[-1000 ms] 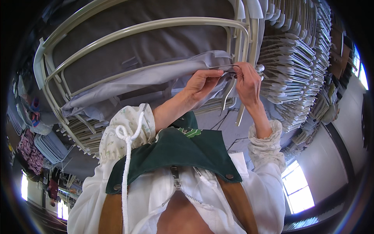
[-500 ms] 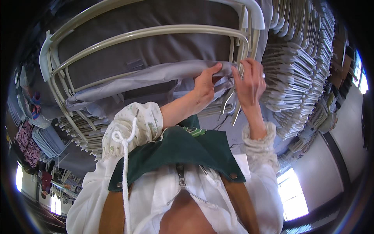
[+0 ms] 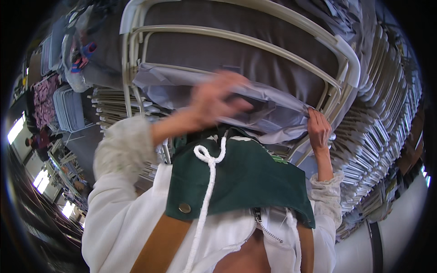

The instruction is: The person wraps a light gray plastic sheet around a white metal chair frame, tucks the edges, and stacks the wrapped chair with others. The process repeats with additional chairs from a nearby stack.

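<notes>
A cream tubular metal frame [image 3: 241, 35] with white plastic corners lies before me over dark grey fabric [image 3: 200, 50]. Along its near bar runs a strip of thin, light grey cloth [image 3: 268, 95], loose and folded. My right hand [image 3: 320, 129] pinches the cloth's right end beside the frame's side tube. Over the left-middle part of the cloth is my left hand [image 3: 216, 98], blurred by motion. Its thumb and fingers look apart, and nothing shows between them. Whether it touches the cloth is hard to see.
Stacks of similar tubular frames [image 3: 378, 132] rise close on the right. More frames [image 3: 111, 104] are piled under the left side. A clear plastic bag [image 3: 75, 73] and folded frames [image 3: 68, 109] stand farther left, with another person [image 3: 38, 140] in the distance.
My left hand has left the cloth's right end and moved left. My right hand keeps hold of that end. The view has turned, so the frame appears farther right.
</notes>
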Motion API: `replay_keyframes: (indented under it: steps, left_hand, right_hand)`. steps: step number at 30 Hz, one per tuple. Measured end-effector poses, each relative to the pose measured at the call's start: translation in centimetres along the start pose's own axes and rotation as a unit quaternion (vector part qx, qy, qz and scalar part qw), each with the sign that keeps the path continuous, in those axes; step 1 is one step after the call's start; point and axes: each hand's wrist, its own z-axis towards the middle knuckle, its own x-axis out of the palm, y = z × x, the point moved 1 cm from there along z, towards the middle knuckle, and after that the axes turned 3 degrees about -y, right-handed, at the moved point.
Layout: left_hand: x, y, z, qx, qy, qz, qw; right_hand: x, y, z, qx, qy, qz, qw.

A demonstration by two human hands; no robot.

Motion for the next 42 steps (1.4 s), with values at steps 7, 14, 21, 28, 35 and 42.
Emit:
replay_keyframes:
  steps: [7,14,21,28,35,42]
  left_hand:
    - [-16.2,11.9,-6.7,0.088,0.007,0.27,0.959]
    - [-17.7,14.5,-7.2,0.065,0.109,0.35,0.928]
    - [-15.7,19.1,-5.4,0.212,0.15,0.271,0.927]
    - [-17.1,19.9,-4.8,0.089,0.23,0.196,0.949]
    - [-17.3,19.5,-4.6,0.101,0.24,0.224,0.939]
    - [-17.0,21.1,-5.3,0.149,0.2,0.222,0.943]
  right_hand:
    - [0.2,0.5,0.8,-0.002,-0.01,-0.011,1.0]
    - [0.5,1.2,0.6,0.02,-0.007,-0.014,1.0]
    - [2.9,0.1,0.8,0.064,0.045,0.093,0.993]
    - [1.4,-0.6,1.2,0.14,0.132,0.074,0.978]
    - [9.8,24.1,17.8,-0.108,-0.033,0.231,0.966]
    - [6.5,1.1,2.3,-0.001,0.082,0.068,0.994]
